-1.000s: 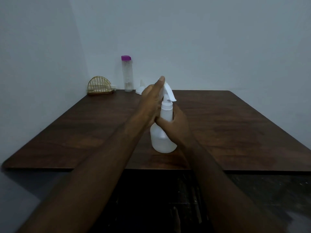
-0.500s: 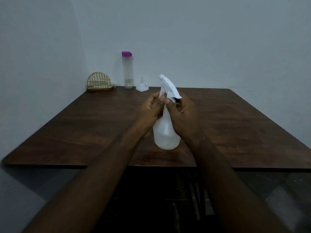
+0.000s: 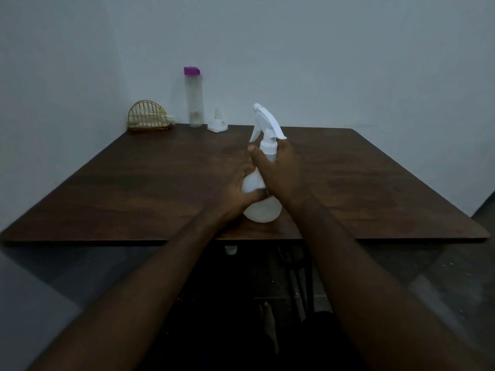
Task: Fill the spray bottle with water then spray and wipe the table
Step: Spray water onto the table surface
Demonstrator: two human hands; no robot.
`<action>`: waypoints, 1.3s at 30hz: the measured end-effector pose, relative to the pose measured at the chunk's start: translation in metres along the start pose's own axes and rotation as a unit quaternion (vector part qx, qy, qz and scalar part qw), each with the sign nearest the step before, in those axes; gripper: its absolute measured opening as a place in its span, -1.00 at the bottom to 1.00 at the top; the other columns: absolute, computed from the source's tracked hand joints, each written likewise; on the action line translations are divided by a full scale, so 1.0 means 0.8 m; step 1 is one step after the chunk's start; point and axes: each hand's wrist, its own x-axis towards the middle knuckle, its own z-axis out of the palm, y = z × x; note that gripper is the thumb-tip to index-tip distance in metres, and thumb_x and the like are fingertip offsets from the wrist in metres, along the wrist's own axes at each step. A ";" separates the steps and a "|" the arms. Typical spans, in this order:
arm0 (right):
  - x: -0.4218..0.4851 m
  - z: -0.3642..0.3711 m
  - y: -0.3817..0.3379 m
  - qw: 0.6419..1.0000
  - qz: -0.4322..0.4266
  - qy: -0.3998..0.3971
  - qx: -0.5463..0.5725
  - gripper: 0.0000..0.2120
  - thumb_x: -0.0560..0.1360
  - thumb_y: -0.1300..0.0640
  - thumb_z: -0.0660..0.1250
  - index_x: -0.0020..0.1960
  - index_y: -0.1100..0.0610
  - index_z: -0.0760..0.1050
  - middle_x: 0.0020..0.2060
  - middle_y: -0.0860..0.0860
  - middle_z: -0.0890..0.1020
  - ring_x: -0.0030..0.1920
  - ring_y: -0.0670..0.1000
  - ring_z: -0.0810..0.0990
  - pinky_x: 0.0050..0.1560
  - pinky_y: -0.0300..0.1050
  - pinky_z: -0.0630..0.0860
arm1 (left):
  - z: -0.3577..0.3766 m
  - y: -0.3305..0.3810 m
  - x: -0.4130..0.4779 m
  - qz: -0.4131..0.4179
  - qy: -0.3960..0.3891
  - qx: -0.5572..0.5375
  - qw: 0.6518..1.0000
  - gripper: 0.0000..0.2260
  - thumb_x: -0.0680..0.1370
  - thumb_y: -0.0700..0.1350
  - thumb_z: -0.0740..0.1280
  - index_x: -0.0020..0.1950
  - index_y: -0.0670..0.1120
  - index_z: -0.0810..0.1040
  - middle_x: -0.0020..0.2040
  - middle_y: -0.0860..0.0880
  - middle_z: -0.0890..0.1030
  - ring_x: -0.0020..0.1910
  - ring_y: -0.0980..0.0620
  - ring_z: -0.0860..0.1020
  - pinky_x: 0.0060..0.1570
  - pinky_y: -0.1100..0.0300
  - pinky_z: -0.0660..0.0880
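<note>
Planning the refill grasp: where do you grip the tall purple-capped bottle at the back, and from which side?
Grip the purple-capped bottle mid-body, coming from the front: it stands upright, slim and cylindrical, against the wall, wire basket on its left, funnel on its right.

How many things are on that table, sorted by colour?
White: 2, the spray bottle and the small funnel.
Clear with a purple cap: 1, the tall bottle.
Gold: 1, the wire holder.
Total: 4 things on the table, not counting the hands.

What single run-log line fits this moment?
left hand: grips spray bottle body | right hand: grips neck | table: unsprayed
</note>
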 end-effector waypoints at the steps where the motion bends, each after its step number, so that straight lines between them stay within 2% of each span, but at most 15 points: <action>1: -0.003 -0.003 -0.004 1.000 0.001 0.001 -0.010 -0.82 0.51 0.02 0.41 -0.05 0.13 0.53 -0.32 -0.07 0.62 -0.32 -0.20 0.59 -0.32 -0.39 0.45 | 0.001 -0.003 -0.005 0.035 -0.007 0.035 0.999 -0.30 0.43 0.17 0.45 0.49 0.02 0.28 0.41 0.18 0.35 0.38 0.22 0.33 0.42 0.23 0.22; 3: -0.015 -0.012 -0.014 0.999 -0.003 -0.005 -0.035 -0.84 0.50 0.03 0.43 -0.10 0.12 0.54 -0.37 -0.09 0.60 -0.36 -0.23 0.57 -0.36 -0.43 0.41 | 0.005 0.004 -0.021 0.090 -0.011 0.048 0.995 -0.18 0.30 0.25 0.53 0.47 0.10 0.28 0.41 0.23 0.35 0.36 0.28 0.34 0.37 0.24 0.26; 7: -0.042 -0.043 -0.041 0.997 0.057 -0.044 0.012 -0.84 0.45 0.05 0.49 -0.11 0.07 0.53 -0.34 -0.07 0.63 -0.37 -0.22 0.61 -0.30 -0.35 0.51 | 0.013 0.027 -0.062 0.083 -0.066 -0.063 0.992 -0.22 0.30 0.00 0.60 0.44 -0.01 0.33 0.23 0.14 0.53 0.15 0.29 0.53 0.03 0.40 0.47; 10: -0.063 -0.071 -0.048 0.974 0.147 -0.123 0.118 -0.81 0.42 0.10 0.50 0.00 0.09 0.57 -0.21 0.11 0.63 -0.22 0.05 0.64 -0.10 0.01 0.59 | 0.024 0.041 -0.087 0.081 -0.134 -0.119 0.980 -0.14 0.34 -0.05 0.58 0.52 -0.04 0.18 0.29 0.07 0.51 0.20 0.22 0.55 0.10 0.27 0.53; 12: -0.077 -0.086 -0.045 0.965 0.180 -0.127 0.144 -0.97 0.44 0.18 0.43 -0.18 0.09 0.61 -0.30 0.13 0.61 -0.25 0.12 0.61 -0.09 0.10 0.57 | 0.033 0.047 -0.097 0.095 -0.174 -0.125 0.972 -0.12 0.34 0.02 0.54 0.53 0.01 0.14 0.33 0.07 0.50 0.25 0.14 0.53 0.18 0.15 0.52; 15: -0.100 -0.100 -0.035 0.965 0.218 -0.108 0.096 -0.91 0.47 0.20 0.34 -0.20 0.19 0.56 -0.35 0.13 0.61 -0.28 0.14 0.62 -0.15 0.09 0.58 | 0.035 0.054 -0.098 0.088 -0.257 -0.068 0.960 -0.27 0.39 0.08 0.50 0.49 0.06 0.26 0.31 0.06 0.54 0.23 0.11 0.56 0.17 0.08 0.53; 17: -0.114 -0.107 -0.028 0.968 0.229 -0.097 0.045 -0.88 0.46 0.20 0.33 -0.16 0.27 0.55 -0.34 0.14 0.60 -0.29 0.12 0.61 -0.21 0.03 0.57 | 0.023 0.060 -0.091 0.034 -0.289 -0.046 0.956 -0.49 0.43 0.10 0.48 0.33 0.15 0.42 0.17 -0.10 0.64 0.05 -0.04 0.66 0.02 -0.03 0.61; 20: -0.127 -0.118 -0.023 0.967 0.240 -0.088 0.000 -0.90 0.44 0.22 0.34 -0.13 0.28 0.55 -0.40 0.15 0.59 -0.37 0.12 0.62 -0.25 0.06 0.61 | 0.001 0.062 -0.066 0.017 -0.144 -0.058 0.988 -0.82 0.53 0.00 0.39 0.13 0.04 0.58 -0.14 -0.16 0.70 -0.26 -0.09 0.68 -0.29 0.12 0.61; 23: -0.134 -0.128 -0.021 0.966 0.247 -0.072 -0.003 -0.92 0.42 0.28 0.31 -0.09 0.17 0.49 -0.36 0.15 0.54 -0.36 0.15 0.60 -0.22 0.16 0.64 | -0.005 0.043 -0.028 0.015 0.007 -0.121 0.992 -0.88 0.61 -0.15 0.29 0.01 -0.18 0.57 -0.27 -0.14 0.66 -0.40 0.02 0.64 -0.43 0.22 0.54; 24: -0.136 -0.129 -0.020 0.965 0.252 -0.067 -0.014 -0.91 0.41 0.29 0.30 -0.08 0.22 0.49 -0.35 0.16 0.53 -0.36 0.15 0.60 -0.21 0.18 0.64 | -0.002 0.034 -0.014 0.006 0.033 -0.129 0.991 -0.88 0.62 -0.18 0.26 -0.04 -0.19 0.55 -0.28 -0.13 0.64 -0.42 0.05 0.62 -0.43 0.23 0.53; 27: -0.139 -0.129 -0.017 0.962 0.260 -0.065 -0.056 -0.85 0.39 0.28 0.31 -0.12 0.39 0.50 -0.37 0.21 0.55 -0.39 0.13 0.61 -0.25 0.17 0.65 | 0.019 0.008 0.019 -0.032 0.071 -0.141 0.987 -0.81 0.64 -0.18 0.23 -0.16 -0.14 0.52 -0.29 -0.10 0.61 -0.40 0.08 0.59 -0.37 0.25 0.53; 31: -0.143 -0.130 -0.011 0.957 0.278 -0.070 -0.043 -0.86 0.42 0.28 0.29 -0.09 0.37 0.50 -0.38 0.23 0.56 -0.45 0.08 0.60 -0.33 0.00 0.60 | 0.046 -0.005 0.046 -0.051 0.124 -0.146 0.980 -0.74 0.66 -0.15 0.18 -0.20 -0.11 0.52 -0.29 -0.06 0.59 -0.37 0.08 0.54 -0.31 0.26 0.52; 33: -0.146 -0.132 -0.007 0.956 0.283 -0.068 -0.043 -0.81 0.42 0.28 0.28 0.01 0.30 0.52 -0.42 0.19 0.54 -0.45 0.11 0.59 -0.33 0.00 0.58 | 0.053 -0.008 0.054 -0.055 0.152 -0.147 0.976 -0.73 0.66 -0.15 0.16 -0.21 -0.10 0.52 -0.29 -0.05 0.58 -0.38 0.09 0.53 -0.31 0.26 0.53; 35: -0.147 -0.135 -0.002 0.953 0.291 -0.059 -0.052 -0.69 0.41 0.28 0.28 0.12 0.38 0.50 -0.47 0.17 0.53 -0.44 0.14 0.57 -0.33 0.00 0.56 | 0.055 -0.012 0.060 -0.055 0.164 -0.145 0.974 -0.73 0.66 -0.14 0.15 -0.20 -0.08 0.52 -0.29 -0.04 0.58 -0.37 0.10 0.53 -0.27 0.23 0.55; 39: -0.146 -0.139 -0.004 0.948 0.304 -0.071 -0.059 -0.77 0.43 0.28 0.28 -0.01 0.44 0.50 -0.43 0.21 0.56 -0.47 0.09 0.59 -0.33 -0.03 0.58 | 0.054 -0.018 0.067 -0.053 0.179 -0.147 0.971 -0.73 0.65 -0.14 0.14 -0.20 -0.05 0.53 -0.27 -0.03 0.59 -0.32 0.09 0.55 -0.18 0.15 0.57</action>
